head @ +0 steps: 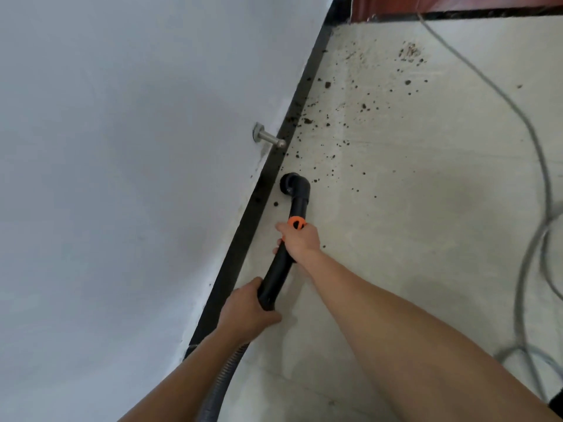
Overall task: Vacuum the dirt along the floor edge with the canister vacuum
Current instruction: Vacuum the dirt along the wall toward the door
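A black vacuum wand with an orange ring points up the floor along the wall. Its round black nozzle rests on the pale floor right beside the black baseboard. My right hand grips the wand just below the orange ring. My left hand holds the wand's lower end, where the grey ribbed hose joins. Dark crumbs of dirt lie scattered ahead of the nozzle, thickest along the baseboard, and one clump sits just left of the wand.
A metal door stop sticks out of the white wall just above the baseboard, near the nozzle. A grey power cord snakes down the right side of the floor. A reddish-brown door or panel closes the far end.
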{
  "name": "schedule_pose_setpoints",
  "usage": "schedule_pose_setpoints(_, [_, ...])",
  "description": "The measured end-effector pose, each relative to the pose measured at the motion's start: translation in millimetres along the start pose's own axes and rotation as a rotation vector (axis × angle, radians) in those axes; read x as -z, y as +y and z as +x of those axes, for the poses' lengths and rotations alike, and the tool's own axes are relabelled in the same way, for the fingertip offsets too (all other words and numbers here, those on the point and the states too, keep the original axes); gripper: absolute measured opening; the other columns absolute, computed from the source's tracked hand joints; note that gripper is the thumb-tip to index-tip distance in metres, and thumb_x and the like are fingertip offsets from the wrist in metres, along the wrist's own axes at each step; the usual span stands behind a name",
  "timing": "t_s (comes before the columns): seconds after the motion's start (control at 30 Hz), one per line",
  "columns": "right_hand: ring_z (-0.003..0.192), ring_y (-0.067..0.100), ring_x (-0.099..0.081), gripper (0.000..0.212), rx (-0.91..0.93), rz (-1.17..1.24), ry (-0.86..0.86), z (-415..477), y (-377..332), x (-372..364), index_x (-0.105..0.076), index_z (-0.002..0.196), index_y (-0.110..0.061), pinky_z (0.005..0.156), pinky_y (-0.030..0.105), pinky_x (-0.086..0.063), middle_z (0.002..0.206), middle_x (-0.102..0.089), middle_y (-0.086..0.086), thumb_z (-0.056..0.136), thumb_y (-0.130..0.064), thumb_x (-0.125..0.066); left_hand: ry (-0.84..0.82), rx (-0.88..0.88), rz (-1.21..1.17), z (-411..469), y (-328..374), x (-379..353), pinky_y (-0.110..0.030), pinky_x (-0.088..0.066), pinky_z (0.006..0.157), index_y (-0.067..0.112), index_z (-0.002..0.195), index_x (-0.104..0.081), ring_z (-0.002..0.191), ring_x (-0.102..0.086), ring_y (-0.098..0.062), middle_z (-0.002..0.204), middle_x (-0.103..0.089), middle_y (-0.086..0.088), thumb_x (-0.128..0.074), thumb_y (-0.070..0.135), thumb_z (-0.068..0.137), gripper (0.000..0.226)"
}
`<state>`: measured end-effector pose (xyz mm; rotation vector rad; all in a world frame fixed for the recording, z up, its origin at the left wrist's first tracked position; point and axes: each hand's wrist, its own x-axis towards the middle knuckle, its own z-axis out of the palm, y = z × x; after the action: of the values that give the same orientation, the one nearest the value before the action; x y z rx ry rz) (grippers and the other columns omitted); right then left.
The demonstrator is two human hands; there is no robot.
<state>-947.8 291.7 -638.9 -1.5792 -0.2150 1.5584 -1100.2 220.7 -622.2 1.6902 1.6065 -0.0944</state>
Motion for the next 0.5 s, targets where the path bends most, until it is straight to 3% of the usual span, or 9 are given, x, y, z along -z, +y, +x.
schedule_pose_setpoints(0.13, [0.070, 0.029, -0.070, 0.038, 0.005, -0.067, 0.078, -16.3, 22.3, 6.3, -0.052, 0.105, -0.012, 0.076, 0.048, -0.061, 0.081, -0.064, 0.010, 0.086, -0.041, -0.068, -0.050, 0.003, -0.009, -18.2, -12.4, -6.3, -0.039, -0.059, 0.061, 0.021, 0.087, -0.055, 0.061, -0.065, -0.023, 0.075, -0.062, -0.005, -0.075, 0.029, 0.055, 0.039])
schedule_pose_setpoints(0.27, [0.072, 0.019, -0.065, 0.031, -0.078, -0.095, 0.066, -74.0, 101.5, -0.8, -0.057, 0.093, -0.014, 0.078, 0.037, -0.057, 0.077, -0.061, 0.002, 0.088, -0.042, -0.068, -0.109, 0.128, 0.050, -74.3, -67.3, -10.9, -0.028, -0.047, 0.056, 0.015, 0.080, -0.059, 0.052, -0.052, -0.005, 0.062, -0.060, 0.004, -0.065, 0.033, 0.043, 0.041])
schedule_pose_setpoints(0.33, [0.072, 0.018, -0.065, 0.035, -0.143, -0.079, 0.103, -103.1, 135.1, -5.5, -0.057, 0.098, -0.015, 0.074, 0.034, -0.056, 0.079, -0.062, 0.001, 0.085, -0.044, -0.071, -0.180, 0.249, 0.065, -88.6, -86.9, -16.5, -0.011, -0.041, 0.059, 0.020, 0.083, -0.065, 0.065, -0.059, 0.003, 0.068, -0.066, 0.010, -0.060, 0.029, 0.052, 0.032])
schedule_pose_setpoints(0.4, [0.070, 0.017, -0.065, 0.032, -0.172, -0.059, 0.187, -125.6, 154.8, -0.9, -0.056, 0.096, -0.017, 0.068, 0.032, -0.054, 0.079, -0.064, 0.002, 0.085, -0.043, -0.071, -0.125, 0.333, 0.032, -91.5, -104.5, -29.9, -0.007, -0.039, 0.073, 0.022, 0.077, -0.066, 0.096, -0.063, 0.000, 0.080, -0.070, 0.010, -0.056, 0.025, 0.076, 0.010])
schedule_pose_setpoints(0.47, [0.069, 0.016, -0.065, 0.029, -0.163, -0.082, 0.259, -136.1, 160.5, 10.0, -0.055, 0.094, -0.019, 0.067, 0.031, -0.051, 0.077, -0.065, 0.001, 0.086, -0.042, -0.070, -0.178, 0.359, 0.020, -91.2, -109.9, -44.2, -0.007, -0.040, 0.073, 0.033, 0.068, -0.053, 0.114, -0.060, -0.011, 0.082, -0.064, 0.015, -0.058, 0.024, 0.090, 0.024])
schedule_pose_setpoints(0.5, [0.068, 0.016, -0.065, 0.028, -0.149, -0.088, 0.282, -135.8, 158.7, 15.2, -0.055, 0.093, -0.019, 0.068, 0.032, -0.052, 0.076, -0.065, 0.001, 0.086, -0.042, -0.070, -0.239, 0.324, 0.042, -87.4, -105.5, -47.0, -0.006, -0.043, 0.072, 0.037, 0.070, -0.051, 0.111, -0.061, -0.013, 0.081, -0.062, 0.016, -0.062, 0.026, 0.085, 0.022])
